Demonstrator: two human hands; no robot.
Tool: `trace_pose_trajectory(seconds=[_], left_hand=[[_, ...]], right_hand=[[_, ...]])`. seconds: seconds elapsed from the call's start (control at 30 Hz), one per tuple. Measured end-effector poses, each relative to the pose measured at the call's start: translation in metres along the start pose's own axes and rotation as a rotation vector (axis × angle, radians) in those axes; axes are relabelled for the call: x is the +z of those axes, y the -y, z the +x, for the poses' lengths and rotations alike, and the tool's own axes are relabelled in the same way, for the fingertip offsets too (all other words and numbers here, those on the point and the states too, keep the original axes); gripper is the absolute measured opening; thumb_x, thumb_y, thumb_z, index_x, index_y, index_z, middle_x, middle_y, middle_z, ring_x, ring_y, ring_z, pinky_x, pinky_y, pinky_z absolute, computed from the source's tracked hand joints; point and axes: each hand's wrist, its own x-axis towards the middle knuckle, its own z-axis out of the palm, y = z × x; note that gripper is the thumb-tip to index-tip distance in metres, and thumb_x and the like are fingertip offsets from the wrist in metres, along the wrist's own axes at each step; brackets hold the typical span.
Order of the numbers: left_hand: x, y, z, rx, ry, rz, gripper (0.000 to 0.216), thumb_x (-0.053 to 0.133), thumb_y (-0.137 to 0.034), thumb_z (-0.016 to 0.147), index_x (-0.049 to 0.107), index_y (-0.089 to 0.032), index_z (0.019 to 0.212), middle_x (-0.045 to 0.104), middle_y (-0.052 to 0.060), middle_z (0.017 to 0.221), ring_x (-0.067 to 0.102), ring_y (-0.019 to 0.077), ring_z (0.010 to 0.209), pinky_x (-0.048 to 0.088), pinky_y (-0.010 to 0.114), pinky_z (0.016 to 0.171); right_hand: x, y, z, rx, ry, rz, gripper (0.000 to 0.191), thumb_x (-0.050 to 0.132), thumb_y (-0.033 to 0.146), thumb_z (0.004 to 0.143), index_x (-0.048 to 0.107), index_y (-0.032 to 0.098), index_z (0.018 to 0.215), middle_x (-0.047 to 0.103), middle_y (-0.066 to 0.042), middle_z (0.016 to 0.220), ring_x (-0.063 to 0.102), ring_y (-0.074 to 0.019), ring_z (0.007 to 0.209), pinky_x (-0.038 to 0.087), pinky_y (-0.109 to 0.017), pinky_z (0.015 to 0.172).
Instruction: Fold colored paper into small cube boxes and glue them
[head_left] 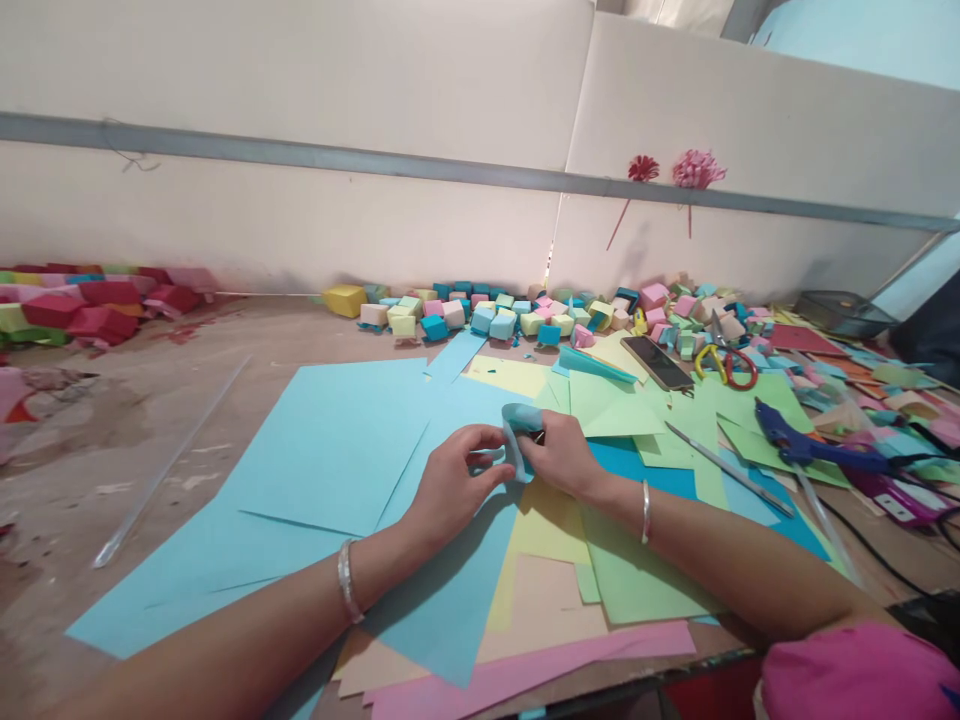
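Above the middle of the table, both hands hold one small curled piece of light blue paper [517, 445]. My left hand [463, 480] pinches its left edge between thumb and fingers. My right hand [564, 452] is closed on its right side, with the fingertips partly hidden behind the paper. A small dark thing shows at the right fingertips, too little of it to name. Beneath the hands lie large light blue sheets [337, 440], with yellow paper [551, 525] and a green sheet [645, 570] to the right.
Many small coloured paper boxes [502, 322] line the wall. To the right lie a phone [658, 362], scissors [726, 360], a long-bladed cutter [731, 468] and a blue glue gun [814, 440] with a cable. A clear glue stick [172, 465] lies left; red paper boxes [105, 310] stand farther back.
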Motion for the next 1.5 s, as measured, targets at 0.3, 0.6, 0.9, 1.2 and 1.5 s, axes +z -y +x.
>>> trace_pose_trajectory(seconds=[0.3,0.6,0.9,1.2,1.5], left_hand=[[0.002,-0.015,-0.006,0.007,-0.013,-0.007,0.054,0.078,-0.025,0.064,0.050,-0.022,0.109,0.057,0.008,0.115,0.061,0.0235,0.102,0.055,0.038,0.083],[0.004,-0.009,-0.001,-0.136,-0.122,-0.249,0.042,0.072,-0.022,0.069,0.045,-0.022,0.101,0.059,0.002,0.100,0.063,0.0154,0.086,0.054,0.033,0.080],[0.001,-0.014,-0.001,-0.201,-0.132,-0.351,0.031,0.072,-0.025,0.069,0.052,-0.021,0.092,0.061,0.001,0.095,0.062,0.0131,0.079,0.053,0.029,0.072],[-0.004,-0.009,0.004,-0.177,-0.048,-0.283,0.021,0.075,-0.025,0.065,0.064,-0.021,0.082,0.064,0.003,0.094,0.062,0.0183,0.085,0.056,0.034,0.077],[-0.009,-0.001,0.011,-0.031,-0.056,-0.179,0.010,0.070,-0.025,0.071,0.069,-0.019,0.079,0.064,0.004,0.091,0.063,0.0163,0.077,0.054,0.031,0.071]], right_hand=[[-0.002,0.005,0.000,0.005,0.023,-0.002,0.013,0.050,0.016,0.075,0.053,0.019,0.062,0.047,0.003,0.056,0.040,-0.0102,0.053,0.031,-0.025,0.053],[-0.001,0.006,-0.001,-0.060,-0.029,0.056,0.014,0.050,0.013,0.077,0.054,0.019,0.064,0.054,0.000,0.065,0.046,-0.0130,0.061,0.036,-0.027,0.057],[0.001,0.002,0.001,-0.006,-0.049,0.125,0.012,0.050,0.018,0.079,0.061,0.019,0.076,0.060,-0.002,0.071,0.050,-0.0136,0.062,0.040,-0.027,0.058],[0.000,0.002,0.001,-0.018,-0.041,0.137,0.011,0.048,0.019,0.075,0.057,0.018,0.070,0.053,0.003,0.065,0.044,-0.0101,0.058,0.036,-0.022,0.056],[-0.002,0.004,0.001,-0.049,0.032,0.211,0.015,0.049,0.015,0.074,0.063,0.019,0.079,0.059,0.002,0.071,0.050,-0.0099,0.064,0.040,-0.020,0.057]])
